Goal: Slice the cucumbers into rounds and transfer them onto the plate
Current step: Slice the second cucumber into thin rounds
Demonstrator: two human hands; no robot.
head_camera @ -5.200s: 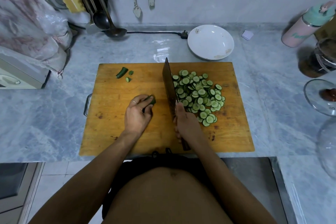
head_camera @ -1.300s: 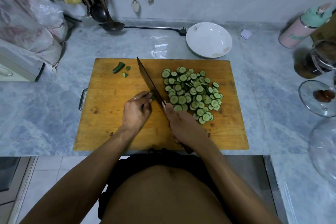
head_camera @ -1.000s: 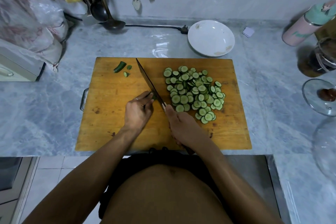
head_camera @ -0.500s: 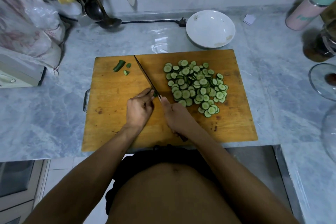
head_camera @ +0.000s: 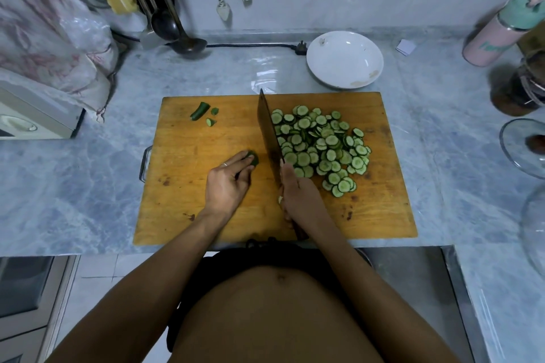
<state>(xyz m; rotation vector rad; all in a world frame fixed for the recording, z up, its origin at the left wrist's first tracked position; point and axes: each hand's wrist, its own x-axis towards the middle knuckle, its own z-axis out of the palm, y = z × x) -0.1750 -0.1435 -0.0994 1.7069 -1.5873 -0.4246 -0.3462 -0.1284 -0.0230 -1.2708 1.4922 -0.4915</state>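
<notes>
The cucumber stub [head_camera: 253,158] lies on the cutting board [head_camera: 188,200], pinched under the left hand [head_camera: 227,183] fingertips. Just right of that grasp, the right hand [head_camera: 298,196] clenches the knife [head_camera: 269,138] handle. Rounds [head_camera: 320,146] lie beyond the blade; the plate [head_camera: 345,59] sits farther off.

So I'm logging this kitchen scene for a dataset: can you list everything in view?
cutting board: one, wooden, on the counter
cucumber rounds: many, green, piled right of the blade
cucumber stub: one, green, under the left fingertips
cucumber ends: three, green, board's far left
knife: one, dark, edge down on the board
plate: one, white, behind the board
ladle: one, dark, back left
bottle: one, pink with mint lid, far right
left hand: holds the stub
right hand: grips the knife
</notes>
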